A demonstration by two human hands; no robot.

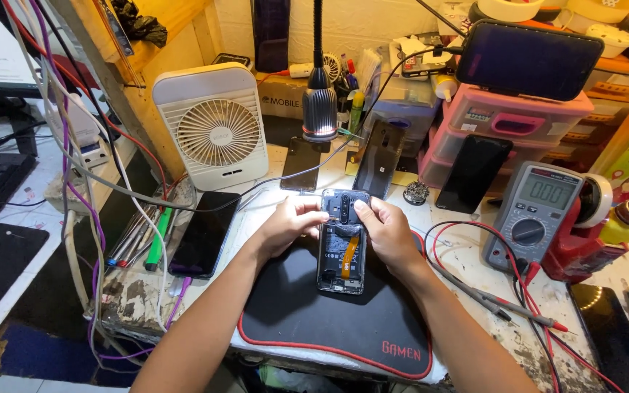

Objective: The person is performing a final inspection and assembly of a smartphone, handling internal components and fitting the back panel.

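An opened phone (341, 251) with its back cover off lies on a black mat with a red edge (314, 313). Its circuit board and an orange flex cable show. My left hand (290, 224) grips the phone's upper left edge, thumb resting on the top part. My right hand (386, 231) holds the upper right edge, with the thumb pressing near the camera module at the top. Both forearms reach in from the bottom of the view.
A white desk fan (215, 124) and a gooseneck lamp (319, 109) stand behind. Several phones lean or lie around, one dark phone (202, 234) at the left. A multimeter (533, 215) with red and black leads sits at the right. Pens and cables crowd the left side.
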